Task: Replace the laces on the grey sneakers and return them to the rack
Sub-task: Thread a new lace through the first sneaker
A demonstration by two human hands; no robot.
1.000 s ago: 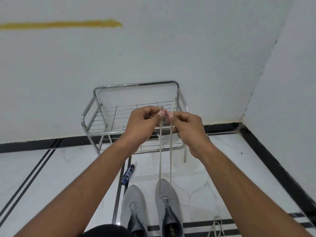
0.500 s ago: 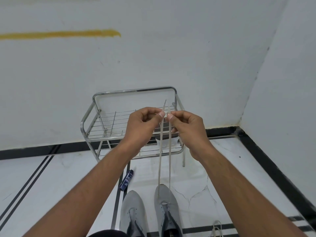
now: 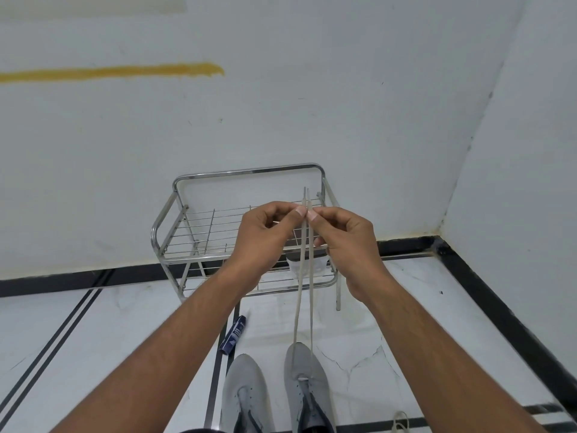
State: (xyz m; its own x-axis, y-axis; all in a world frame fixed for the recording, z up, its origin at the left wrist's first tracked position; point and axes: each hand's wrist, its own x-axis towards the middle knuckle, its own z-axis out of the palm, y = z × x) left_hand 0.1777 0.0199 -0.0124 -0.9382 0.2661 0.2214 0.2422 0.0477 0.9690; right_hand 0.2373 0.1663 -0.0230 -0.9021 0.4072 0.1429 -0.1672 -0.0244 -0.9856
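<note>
Both grips pinched shut at centre frame: left hand and right hand each hold 1 end of the beige lace near its tip, the 2 strands running taut down to the front eyelets of the right grey sneaker at bottom centre. Lace looks light, limp and thin, so hold it close to the stiff tips. The left grey sneaker sits beside it on the floor, the steel rack behind.

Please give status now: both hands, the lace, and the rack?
Left hand and right hand each pinch one lace end, tips level. Lace runs down to right grey sneaker. Rack ahead, nothing blocking.
</note>
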